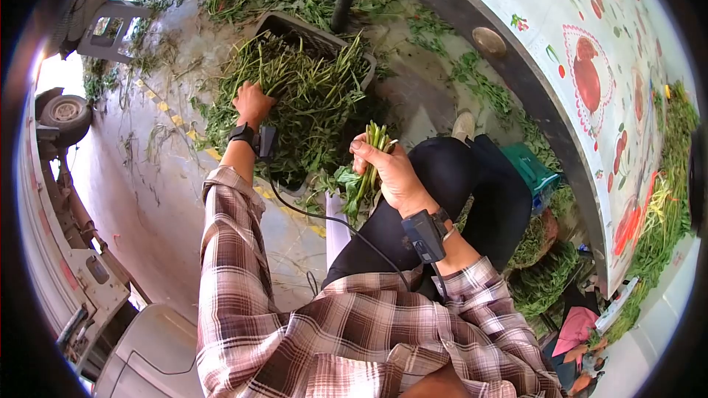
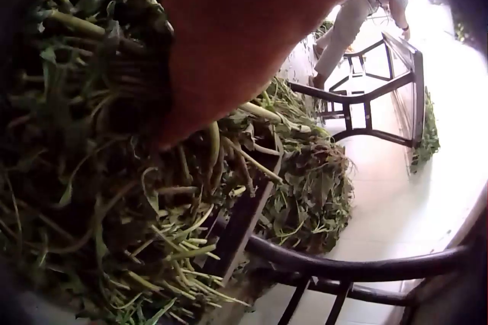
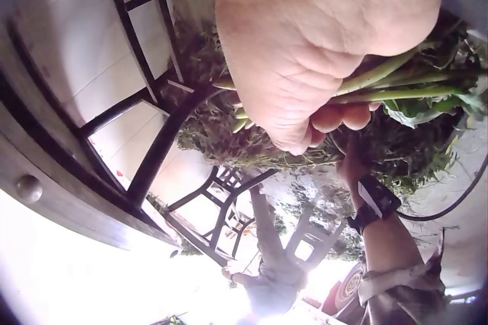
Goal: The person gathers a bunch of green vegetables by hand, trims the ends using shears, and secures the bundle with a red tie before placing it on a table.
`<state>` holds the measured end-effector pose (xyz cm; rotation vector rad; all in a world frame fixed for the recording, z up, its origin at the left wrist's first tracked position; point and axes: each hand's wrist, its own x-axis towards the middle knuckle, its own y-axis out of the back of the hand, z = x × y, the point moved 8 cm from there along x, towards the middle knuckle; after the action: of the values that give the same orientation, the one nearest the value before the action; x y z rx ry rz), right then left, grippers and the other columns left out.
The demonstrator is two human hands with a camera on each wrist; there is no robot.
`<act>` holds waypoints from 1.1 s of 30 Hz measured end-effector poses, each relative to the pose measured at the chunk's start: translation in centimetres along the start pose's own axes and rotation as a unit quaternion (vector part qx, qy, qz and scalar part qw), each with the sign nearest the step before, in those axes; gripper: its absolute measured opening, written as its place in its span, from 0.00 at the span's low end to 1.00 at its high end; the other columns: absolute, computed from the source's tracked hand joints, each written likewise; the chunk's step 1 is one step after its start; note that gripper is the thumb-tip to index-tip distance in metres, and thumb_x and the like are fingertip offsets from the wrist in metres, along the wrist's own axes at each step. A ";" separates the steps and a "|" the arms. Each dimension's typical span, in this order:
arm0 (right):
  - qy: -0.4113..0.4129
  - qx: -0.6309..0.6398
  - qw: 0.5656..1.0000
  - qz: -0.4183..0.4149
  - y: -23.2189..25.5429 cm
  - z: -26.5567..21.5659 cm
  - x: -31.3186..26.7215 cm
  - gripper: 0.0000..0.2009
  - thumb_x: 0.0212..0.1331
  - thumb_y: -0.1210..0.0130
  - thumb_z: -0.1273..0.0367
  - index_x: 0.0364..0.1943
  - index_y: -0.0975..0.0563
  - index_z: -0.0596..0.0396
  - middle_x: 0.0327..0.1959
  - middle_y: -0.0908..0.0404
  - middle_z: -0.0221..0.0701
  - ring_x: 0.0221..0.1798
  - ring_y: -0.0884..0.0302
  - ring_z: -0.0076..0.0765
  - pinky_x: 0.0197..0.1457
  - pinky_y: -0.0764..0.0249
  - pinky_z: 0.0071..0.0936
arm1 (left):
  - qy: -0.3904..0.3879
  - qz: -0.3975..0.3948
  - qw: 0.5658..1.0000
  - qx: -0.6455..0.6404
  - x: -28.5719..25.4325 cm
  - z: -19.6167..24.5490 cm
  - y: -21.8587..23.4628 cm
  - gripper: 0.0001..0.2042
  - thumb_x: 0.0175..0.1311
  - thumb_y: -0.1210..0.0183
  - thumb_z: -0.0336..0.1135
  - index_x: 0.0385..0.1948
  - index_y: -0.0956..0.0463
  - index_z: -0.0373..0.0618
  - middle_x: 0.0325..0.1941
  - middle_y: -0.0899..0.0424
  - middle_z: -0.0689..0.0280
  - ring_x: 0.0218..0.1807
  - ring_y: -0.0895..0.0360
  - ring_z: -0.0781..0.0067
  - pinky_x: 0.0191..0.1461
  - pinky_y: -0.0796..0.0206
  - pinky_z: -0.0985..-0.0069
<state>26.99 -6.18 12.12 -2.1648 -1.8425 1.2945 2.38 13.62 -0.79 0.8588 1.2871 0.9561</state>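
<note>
A bunch of green stalks (image 1: pixel 371 158) was gripped in the right hand (image 1: pixel 391 173), fingers curled round the stems, cut ends up and leaves hanging below, above the person's dark-trousered lap. In the right wrist view the same stalks (image 3: pixel 389 85) were seen pinched under the palm (image 3: pixel 320 43). The left hand (image 1: pixel 253 103) was laid on the heap of greens (image 1: pixel 310 99) piled in a dark crate (image 1: pixel 295 29) on the floor ahead; whether its fingers were closed on any stems could not be told. A table with a patterned cloth (image 1: pixel 590 44) was seen to the right.
</note>
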 end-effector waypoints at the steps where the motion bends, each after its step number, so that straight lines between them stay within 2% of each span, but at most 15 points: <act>1: 0.000 -0.002 1.000 -0.001 0.0 0.0 0.0 0.08 0.54 0.42 0.65 0.30 0.24 0.53 0.19 0.28 0.23 0.22 0.33 0.19 0.31 0.37 0.18 | -0.004 0.033 0.999 0.019 0.1 0.1 0.3 0.21 0.43 0.38 0.43 0.41 0.25 0.47 0.48 0.25 0.57 0.55 0.32 0.55 0.57 0.44 0.57; 3: 0.001 0.000 1.000 -0.002 0.1 0.1 0.1 0.08 0.54 0.42 0.65 0.30 0.24 0.53 0.19 0.29 0.22 0.22 0.33 0.19 0.30 0.37 0.18 | -0.008 0.065 0.997 0.039 0.3 -0.2 0.1 0.20 0.42 0.38 0.43 0.39 0.24 0.45 0.49 0.26 0.55 0.56 0.33 0.55 0.58 0.45 0.59; 5: 0.001 0.004 1.000 -0.003 0.0 0.1 0.1 0.08 0.54 0.42 0.65 0.30 0.24 0.54 0.19 0.29 0.22 0.22 0.33 0.19 0.30 0.36 0.18 | -0.046 0.175 0.983 -0.028 -0.1 -0.9 1.2 0.21 0.44 0.40 0.39 0.43 0.26 0.43 0.45 0.23 0.57 0.52 0.31 0.52 0.56 0.40 0.63; 6: -0.001 0.006 1.000 -0.004 -0.1 0.0 0.1 0.08 0.54 0.42 0.65 0.30 0.24 0.54 0.19 0.29 0.22 0.22 0.33 0.19 0.30 0.36 0.18 | -0.047 0.176 0.983 -0.026 -0.1 -1.3 1.5 0.21 0.44 0.40 0.39 0.43 0.26 0.43 0.45 0.23 0.57 0.52 0.31 0.52 0.56 0.40 0.63; 8: -0.002 0.009 1.000 -0.008 -0.3 0.0 0.1 0.08 0.54 0.42 0.65 0.30 0.24 0.54 0.19 0.29 0.22 0.22 0.33 0.18 0.30 0.36 0.18 | 0.010 0.095 0.961 -0.258 0.2 -3.6 0.9 0.21 0.44 0.40 0.38 0.42 0.27 0.39 0.42 0.21 0.55 0.46 0.27 0.47 0.53 0.36 0.63; 9: -0.006 0.013 1.000 -0.009 -0.4 0.1 0.2 0.08 0.55 0.42 0.65 0.29 0.25 0.54 0.19 0.29 0.22 0.22 0.33 0.18 0.30 0.36 0.18 | -0.016 0.132 0.963 -0.235 -0.2 -3.9 1.9 0.18 0.46 0.41 0.32 0.41 0.26 0.36 0.37 0.19 0.58 0.36 0.21 0.56 0.42 0.30 0.68; 10: -0.010 0.018 1.000 -0.011 -0.5 0.3 0.2 0.08 0.55 0.42 0.65 0.29 0.25 0.54 0.19 0.29 0.22 0.22 0.33 0.18 0.30 0.36 0.18 | -0.015 0.134 0.963 -0.234 -0.4 -4.4 2.2 0.18 0.46 0.41 0.32 0.41 0.26 0.36 0.37 0.19 0.58 0.36 0.21 0.56 0.42 0.30 0.68; 13: 0.003 0.005 1.000 -0.018 -0.8 0.0 0.2 0.08 0.55 0.42 0.65 0.29 0.25 0.54 0.19 0.29 0.22 0.22 0.33 0.18 0.30 0.36 0.18 | 0.038 0.048 0.862 -0.503 -1.6 -5.6 2.3 0.16 0.48 0.41 0.26 0.42 0.26 0.36 0.35 0.19 0.62 0.35 0.23 0.73 0.38 0.31 0.76; 18: -0.001 0.012 0.999 -0.033 -0.5 0.4 0.3 0.07 0.55 0.42 0.67 0.32 0.25 0.56 0.21 0.27 0.25 0.25 0.31 0.21 0.34 0.33 0.21 | 0.047 -0.012 0.830 -0.555 -3.8 -4.5 3.8 0.12 0.52 0.38 0.31 0.37 0.23 0.36 0.34 0.19 0.65 0.31 0.24 0.77 0.34 0.32 0.78; 21: 0.011 0.012 0.999 -0.027 -0.6 0.3 0.2 0.07 0.55 0.42 0.66 0.30 0.25 0.55 0.20 0.28 0.23 0.23 0.32 0.19 0.32 0.34 0.19 | 0.051 0.005 0.812 -0.581 -4.6 -4.5 4.2 0.12 0.53 0.38 0.34 0.37 0.22 0.37 0.34 0.19 0.67 0.32 0.25 0.78 0.36 0.33 0.79; 23: 0.017 0.010 1.000 -0.023 -0.6 0.2 0.2 0.07 0.55 0.42 0.65 0.29 0.25 0.54 0.19 0.29 0.22 0.22 0.33 0.18 0.29 0.36 0.17 | 0.036 0.088 0.799 -0.594 -5.4 -5.2 5.2 0.13 0.55 0.38 0.35 0.39 0.22 0.38 0.36 0.19 0.69 0.36 0.26 0.80 0.41 0.35 0.80; 24: 0.017 0.008 1.000 -0.024 -0.6 0.2 0.2 0.07 0.55 0.42 0.65 0.29 0.24 0.54 0.19 0.29 0.22 0.22 0.33 0.18 0.29 0.36 0.17 | 0.036 0.089 0.799 -0.593 -6.0 -5.4 5.7 0.13 0.55 0.38 0.35 0.39 0.22 0.38 0.36 0.19 0.69 0.36 0.26 0.80 0.41 0.35 0.80; 26: 0.016 0.007 0.999 -0.028 -0.6 0.2 0.3 0.07 0.55 0.42 0.65 0.29 0.24 0.54 0.19 0.29 0.22 0.21 0.33 0.17 0.29 0.36 0.17 | 0.055 0.105 0.760 -0.640 -7.1 -6.2 6.5 0.13 0.55 0.38 0.36 0.40 0.21 0.40 0.37 0.19 0.70 0.39 0.26 0.80 0.45 0.37 0.80; 28: 0.021 0.003 0.999 -0.031 -0.7 0.1 0.2 0.07 0.55 0.42 0.65 0.29 0.24 0.53 0.19 0.28 0.22 0.21 0.33 0.17 0.29 0.36 0.17 | 0.062 0.116 0.767 -0.628 -8.0 -6.8 7.6 0.12 0.56 0.38 0.36 0.40 0.21 0.40 0.40 0.19 0.69 0.40 0.26 0.79 0.46 0.38 0.79; 33: 0.025 -0.012 0.999 -0.020 -0.5 0.0 0.1 0.06 0.54 0.42 0.66 0.28 0.24 0.53 0.18 0.29 0.23 0.21 0.33 0.19 0.32 0.37 0.19 | 0.040 0.205 0.655 -0.726 -11.0 -8.4 10.9 0.11 0.56 0.39 0.35 0.39 0.22 0.41 0.41 0.19 0.67 0.41 0.25 0.77 0.46 0.36 0.79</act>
<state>26.54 -5.93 12.28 -2.1399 -1.8829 1.2041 -7.39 7.48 12.62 -0.2449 0.0291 1.9230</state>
